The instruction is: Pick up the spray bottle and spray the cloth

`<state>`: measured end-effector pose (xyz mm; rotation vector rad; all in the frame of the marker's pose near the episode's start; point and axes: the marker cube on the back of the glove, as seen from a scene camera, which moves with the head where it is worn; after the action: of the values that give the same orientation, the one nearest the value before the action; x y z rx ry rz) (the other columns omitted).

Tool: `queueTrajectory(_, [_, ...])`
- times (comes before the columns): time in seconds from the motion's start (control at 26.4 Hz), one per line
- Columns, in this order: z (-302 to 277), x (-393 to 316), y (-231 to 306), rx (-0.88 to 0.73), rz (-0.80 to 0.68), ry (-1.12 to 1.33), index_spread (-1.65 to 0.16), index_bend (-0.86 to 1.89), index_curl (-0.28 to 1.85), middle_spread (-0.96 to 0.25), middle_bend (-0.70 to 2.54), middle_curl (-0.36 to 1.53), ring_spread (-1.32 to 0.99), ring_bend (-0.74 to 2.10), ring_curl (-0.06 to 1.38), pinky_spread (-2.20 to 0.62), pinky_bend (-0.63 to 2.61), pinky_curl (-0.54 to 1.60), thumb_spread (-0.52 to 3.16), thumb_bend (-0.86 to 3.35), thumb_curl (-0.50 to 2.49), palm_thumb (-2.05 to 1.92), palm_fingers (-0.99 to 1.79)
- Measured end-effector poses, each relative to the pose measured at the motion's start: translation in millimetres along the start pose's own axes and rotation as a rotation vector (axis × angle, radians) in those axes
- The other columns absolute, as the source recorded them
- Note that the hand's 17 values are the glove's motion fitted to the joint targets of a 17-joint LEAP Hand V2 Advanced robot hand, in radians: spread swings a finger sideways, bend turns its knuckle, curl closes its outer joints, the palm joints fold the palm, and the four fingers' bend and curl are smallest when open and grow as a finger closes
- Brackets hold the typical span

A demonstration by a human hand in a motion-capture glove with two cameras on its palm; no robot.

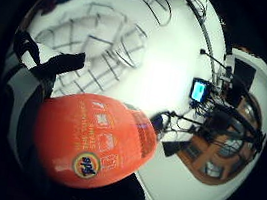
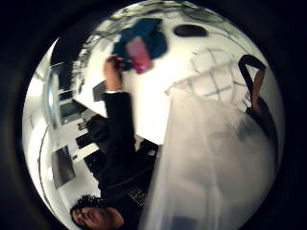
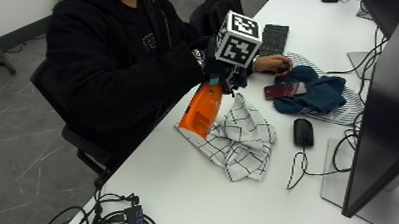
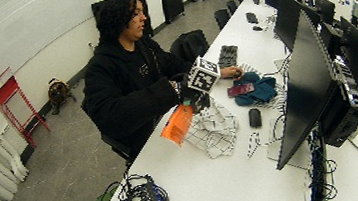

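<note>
Saw spray bottle point(image 3: 201, 110) at tabletop's near edge, lifted, base tilted out toward person, long axis slanting up into gloved right hand point(image 3: 225, 75). My hand curled round bottle's top. Checked cloth point(image 3: 242, 136) lay crumpled just beside, toward monitor side; nozzle hidden, aim unclear.

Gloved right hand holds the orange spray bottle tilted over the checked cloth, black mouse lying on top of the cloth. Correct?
Not quite. In the outside view the mouse lies on the bare table beside the checked cloth, not on it. The rest holds: the right hand holds the orange spray bottle tilted over the cloth.
</note>
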<state>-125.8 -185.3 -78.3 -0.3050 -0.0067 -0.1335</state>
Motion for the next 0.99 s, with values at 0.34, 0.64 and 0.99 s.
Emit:
queueTrajectory(0.34, [-21,-87,-30,0.244,-0.284,-0.671,-0.30,0.18,0.57,-0.19,0.65,0.54,-0.22,0.65,0.47,-0.28,0.43,0.39,0.35,-0.03,0.80,0.98,1.33])
queueTrajectory(0.64, [18,-121,-94,0.491,-0.286,-1.000,-0.30,0.18,0.58,-0.19,0.65,0.54,-0.21,0.65,0.47,-0.28,0.43,0.39,0.35,-0.03,0.81,0.98,1.33])
queueTrajectory(0.99, [37,-126,-110,0.501,-0.315,-1.019,-0.30,0.18,0.58,-0.20,0.66,0.54,-0.21,0.66,0.47,-0.29,0.44,0.40,0.35,-0.03,0.81,0.98,1.33])
